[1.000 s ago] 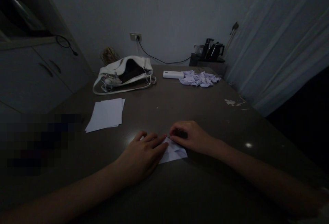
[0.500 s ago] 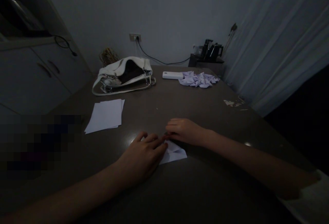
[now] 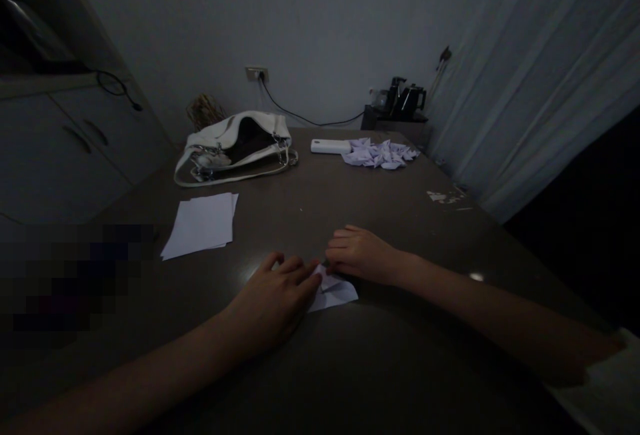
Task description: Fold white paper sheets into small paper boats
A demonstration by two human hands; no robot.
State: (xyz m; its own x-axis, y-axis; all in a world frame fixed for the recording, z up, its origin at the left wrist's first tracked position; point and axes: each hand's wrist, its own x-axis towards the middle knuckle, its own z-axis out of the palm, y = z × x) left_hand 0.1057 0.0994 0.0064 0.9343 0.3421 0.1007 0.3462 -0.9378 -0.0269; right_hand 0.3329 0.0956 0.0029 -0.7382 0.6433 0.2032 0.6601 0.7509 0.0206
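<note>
A small folded piece of white paper (image 3: 334, 292) lies on the dark table (image 3: 390, 215) in front of me. My left hand (image 3: 273, 305) lies flat on the paper's left part, fingers stretched forward. My right hand (image 3: 360, 255) rests on the paper's far edge, fingertips curled and pressing down where they meet my left fingertips. Most of the paper is hidden under both hands.
A stack of white sheets (image 3: 200, 224) lies to the left. Behind it sits an open white handbag (image 3: 235, 145). At the back are a white flat device (image 3: 330, 146) and a heap of folded paper pieces (image 3: 380, 154). A curtain (image 3: 530, 88) hangs at right.
My right hand slid from the paper's top toward its far edge and flattened, its wrist dropping to the table. My left hand stayed on the paper. The view shifted slightly.
</note>
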